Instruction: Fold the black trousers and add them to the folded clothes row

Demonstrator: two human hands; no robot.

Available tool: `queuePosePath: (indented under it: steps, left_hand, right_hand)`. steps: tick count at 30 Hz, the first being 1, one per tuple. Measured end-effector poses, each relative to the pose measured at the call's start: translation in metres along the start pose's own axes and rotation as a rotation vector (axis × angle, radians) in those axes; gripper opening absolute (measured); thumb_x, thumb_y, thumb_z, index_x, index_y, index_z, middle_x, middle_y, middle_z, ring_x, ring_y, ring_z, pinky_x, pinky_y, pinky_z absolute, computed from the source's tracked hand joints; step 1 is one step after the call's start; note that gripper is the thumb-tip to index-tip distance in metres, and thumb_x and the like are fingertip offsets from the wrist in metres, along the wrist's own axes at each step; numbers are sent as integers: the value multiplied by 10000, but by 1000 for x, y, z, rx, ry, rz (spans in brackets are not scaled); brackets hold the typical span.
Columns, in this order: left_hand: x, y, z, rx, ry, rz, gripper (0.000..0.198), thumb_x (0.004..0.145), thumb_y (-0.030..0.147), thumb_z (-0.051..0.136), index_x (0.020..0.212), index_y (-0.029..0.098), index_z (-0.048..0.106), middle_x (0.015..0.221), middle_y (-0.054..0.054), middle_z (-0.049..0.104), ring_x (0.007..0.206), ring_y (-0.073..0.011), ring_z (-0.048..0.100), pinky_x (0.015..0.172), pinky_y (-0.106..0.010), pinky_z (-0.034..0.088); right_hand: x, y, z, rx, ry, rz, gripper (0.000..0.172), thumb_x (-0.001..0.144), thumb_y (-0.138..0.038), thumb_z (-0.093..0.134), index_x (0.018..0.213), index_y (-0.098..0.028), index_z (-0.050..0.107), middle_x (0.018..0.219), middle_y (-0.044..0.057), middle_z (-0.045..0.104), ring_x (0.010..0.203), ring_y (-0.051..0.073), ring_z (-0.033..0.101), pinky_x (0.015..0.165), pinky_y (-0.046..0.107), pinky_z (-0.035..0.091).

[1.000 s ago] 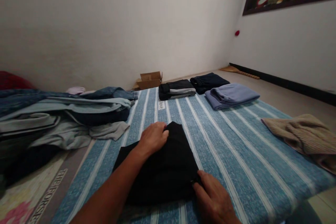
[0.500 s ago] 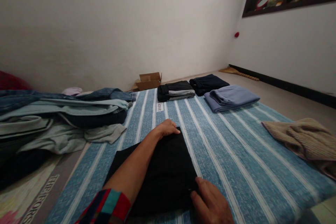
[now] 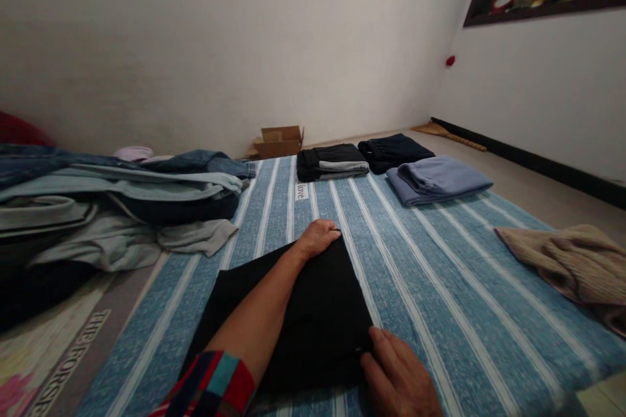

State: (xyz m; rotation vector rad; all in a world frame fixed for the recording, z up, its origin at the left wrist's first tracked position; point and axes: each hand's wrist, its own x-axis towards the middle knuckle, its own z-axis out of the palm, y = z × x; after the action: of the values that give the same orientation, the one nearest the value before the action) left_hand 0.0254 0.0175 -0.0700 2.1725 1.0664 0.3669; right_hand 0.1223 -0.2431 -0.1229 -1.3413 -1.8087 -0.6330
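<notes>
Left hand (image 3: 317, 239) has slid a little along the far edge of the black garment (image 3: 323, 319) to its pointed corner since the earlier frame. Its fingers lie closed together and flat on that corner, pressing, with no visible grip. Right hand (image 3: 397, 378) sits at the near edge, fingertips (image 3: 372, 337) on the cloth; can't tell if they pinch it. Garment lies flat between both hands on a blue-and-white striped mat (image 3: 440, 287), with a red, teal and navy patterned sleeve (image 3: 210, 381) at the left wrist. Beyond the left fingers: white label (image 3: 300, 191) reading "love", then folded grey-and-black clothes (image 3: 332, 163), folded navy clothes (image 3: 394, 152), folded periwinkle clothes (image 3: 437, 181) and a cardboard box (image 3: 280, 142). Right of the right fingers: tan ribbed knit (image 3: 562, 260). Left of the left hand: heaped denim and grey clothes (image 3: 171, 207). Below that, a rug (image 3: 73, 358) with printed text, maybe "THE HORSE".
</notes>
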Motion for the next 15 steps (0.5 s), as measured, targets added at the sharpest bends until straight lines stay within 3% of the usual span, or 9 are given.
queuePosePath:
  steps: [5,9,12,15]
  left_hand:
    - [0,-3,4,28,25,40,254,729,256,519,511,189,405,539,42,407,575,-118,418,570,-242,305]
    - [-2,-4,5,6,52,45,157,737,233,525,589,182,510,583,33,487,605,-124,477,588,-236,342]
    - [-3,-5,5,-28,73,40,84,739,234,527,737,176,589,558,48,480,570,-121,478,569,-230,353]
    - [-4,-5,6,-50,102,31,158,735,225,530,859,167,609,509,70,428,515,-115,439,545,-230,346]
  right_hand:
    - [-4,1,2,24,-3,29,282,843,-61,357,833,-166,618,945,149,644,904,251,619,688,350,539]
    - [-4,1,-1,38,-75,71,248,853,-128,369,818,-180,609,956,146,635,883,270,612,687,402,527]
    - [17,-4,-7,60,-118,70,209,857,-253,415,850,-180,611,967,151,635,919,303,598,725,456,518]
    - [50,-16,-1,111,-130,77,211,847,-251,455,961,-164,610,1083,147,623,1053,300,556,848,457,490]
